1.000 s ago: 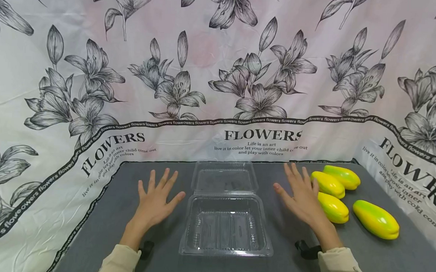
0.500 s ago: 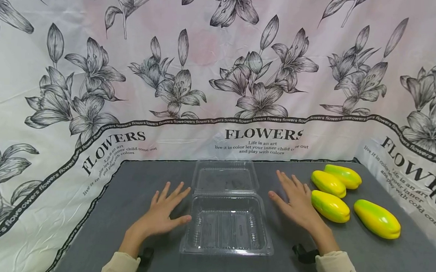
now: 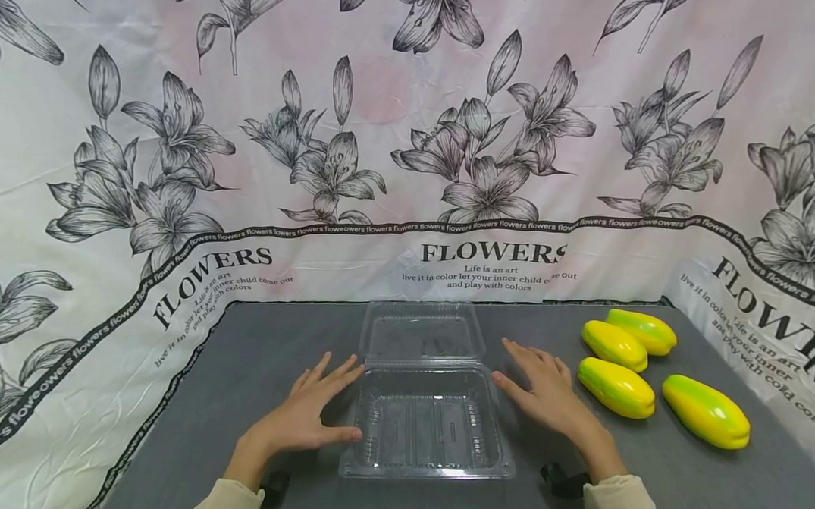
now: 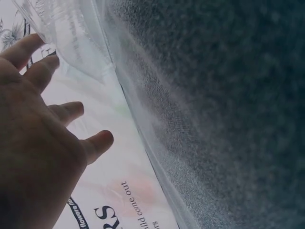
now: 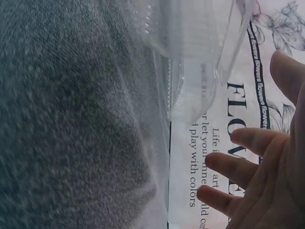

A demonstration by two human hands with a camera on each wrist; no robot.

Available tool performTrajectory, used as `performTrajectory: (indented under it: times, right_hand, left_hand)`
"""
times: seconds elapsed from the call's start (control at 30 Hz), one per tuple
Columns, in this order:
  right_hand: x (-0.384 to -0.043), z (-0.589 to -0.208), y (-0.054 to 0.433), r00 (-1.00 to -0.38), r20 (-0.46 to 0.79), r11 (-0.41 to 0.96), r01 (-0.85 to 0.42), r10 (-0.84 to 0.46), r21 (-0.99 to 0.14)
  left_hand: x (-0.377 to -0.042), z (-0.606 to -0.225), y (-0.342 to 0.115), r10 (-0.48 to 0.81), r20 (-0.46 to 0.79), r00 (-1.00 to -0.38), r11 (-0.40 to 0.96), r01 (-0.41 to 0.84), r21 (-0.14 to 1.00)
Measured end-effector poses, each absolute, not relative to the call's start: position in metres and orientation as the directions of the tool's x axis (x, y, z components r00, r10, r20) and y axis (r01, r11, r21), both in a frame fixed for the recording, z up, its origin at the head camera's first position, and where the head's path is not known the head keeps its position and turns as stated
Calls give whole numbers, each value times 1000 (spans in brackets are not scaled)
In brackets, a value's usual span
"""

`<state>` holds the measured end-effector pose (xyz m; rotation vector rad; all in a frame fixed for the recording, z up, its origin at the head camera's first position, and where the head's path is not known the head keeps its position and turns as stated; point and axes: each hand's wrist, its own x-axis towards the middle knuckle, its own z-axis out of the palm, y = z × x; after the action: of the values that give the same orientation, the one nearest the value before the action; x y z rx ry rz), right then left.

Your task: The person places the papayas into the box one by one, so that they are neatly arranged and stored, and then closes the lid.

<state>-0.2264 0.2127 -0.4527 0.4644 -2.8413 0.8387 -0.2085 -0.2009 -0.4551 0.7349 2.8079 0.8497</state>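
A clear plastic clamshell container (image 3: 425, 468) lies on the grey table with its lid (image 3: 423, 331) folded back toward the wall. At its left side is my left hand (image 3: 305, 417), fingers spread, thumb tip and fingertips right at the rim. My right hand (image 3: 545, 389) hovers by the right rim, its fingers extended and nothing in them. The left wrist view catches the container's edge (image 4: 81, 43) just beyond my fingers. From the right wrist, the clear container (image 5: 190, 33) appears past my thumb. Both palms face inward toward it.
Several yellow-green papayas sit on the right of the table (image 3: 288, 492): a near one (image 3: 706, 412), one beside my right wrist (image 3: 616, 387), and two touching behind, including this papaya (image 3: 614, 345). A flower-printed cloth (image 3: 489, 250) hangs behind the table.
Both hands have come inward and slightly down toward the container, the left moving right and the right moving left. The papayas stay in place.
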Motion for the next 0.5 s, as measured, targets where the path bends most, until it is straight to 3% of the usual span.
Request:
performTrajectory:
  times: [0.5]
  right_hand:
    - [-225, -464, 205, -925, 165, 754, -375, -342, -539]
  left_hand:
    - [-208, -461, -199, 521, 156, -839, 678, 517, 523]
